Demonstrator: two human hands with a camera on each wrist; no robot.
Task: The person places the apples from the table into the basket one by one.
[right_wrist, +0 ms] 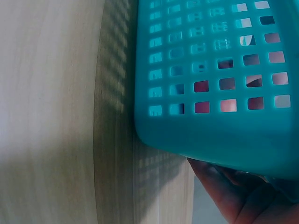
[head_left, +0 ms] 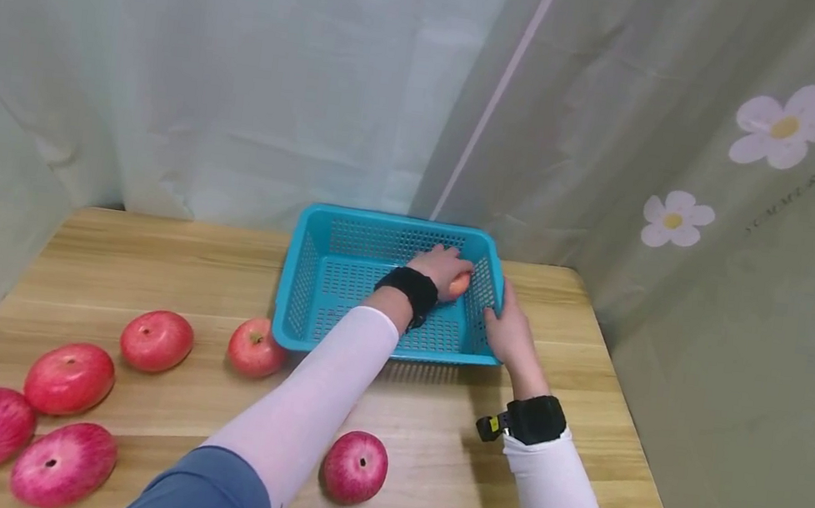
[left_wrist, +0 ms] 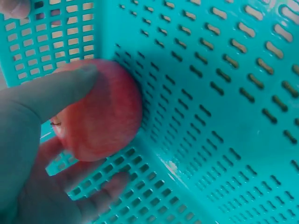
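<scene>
A pale curtain hangs behind a wooden surface, which carries a turquoise perforated plastic basket. The right hand grips the basket's right end, thumb inside the rim; keeping that hold firm should stop it sliding. The left hand reaches inside, its grip loosely round a red apple near the right end wall, thumb laid across it. Whether the apple rests on the basket's floor cannot be told. The step in hand appears to be setting it down: best to lower it until the floor bears it, then ease the fingers away gently, so it neither rolls nor bruises. Counted: one basket, two hands, seven visible apples: one inside, plus six loose apples on the surface.
</scene>
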